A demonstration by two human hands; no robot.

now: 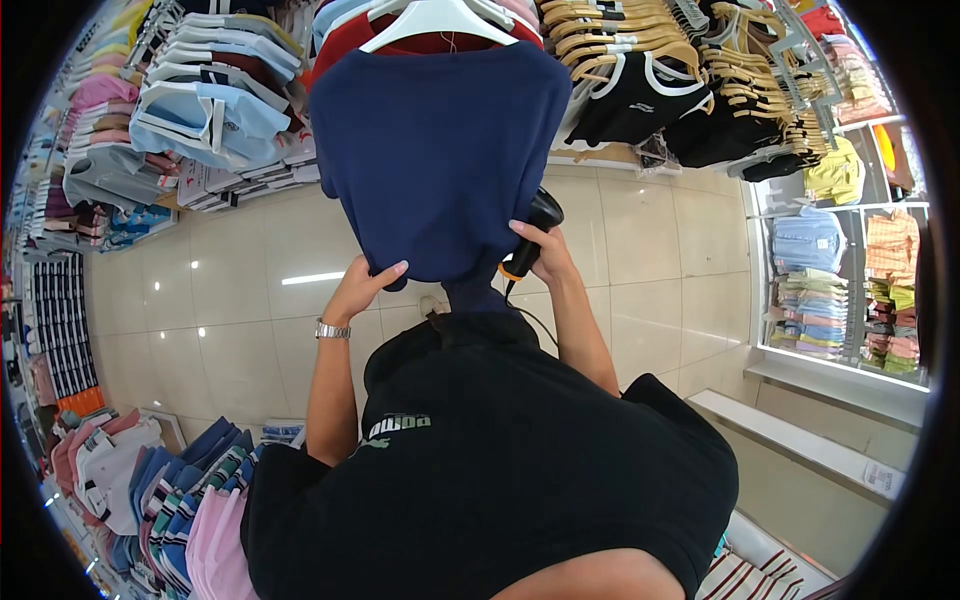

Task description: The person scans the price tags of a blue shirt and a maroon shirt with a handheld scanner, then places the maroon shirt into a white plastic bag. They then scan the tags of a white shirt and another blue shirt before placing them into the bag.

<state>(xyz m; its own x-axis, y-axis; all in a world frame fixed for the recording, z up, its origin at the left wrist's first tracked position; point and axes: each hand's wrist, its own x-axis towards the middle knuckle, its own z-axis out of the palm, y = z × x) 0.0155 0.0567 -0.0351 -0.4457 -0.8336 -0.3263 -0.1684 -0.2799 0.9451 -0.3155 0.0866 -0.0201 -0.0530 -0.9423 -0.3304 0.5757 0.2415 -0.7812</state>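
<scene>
A navy blue shirt hangs from a white hanger in front of me, its lower edge drawn towards my body. My left hand pinches the lower left part of the hem, thumb on top. On the other side, my right hand grips the shirt's edge between thumb and fingers. The same hand also has a black handheld steamer or scanner-like device with an orange band and a black cord; its exact kind is partly hidden by the hand and cloth.
Light blue shirts hang on a rack at the left, and black tank tops on wooden hangers at the right. Folded clothes fill white shelves far right. Stacked garments lie at lower left. Tiled floor lies between.
</scene>
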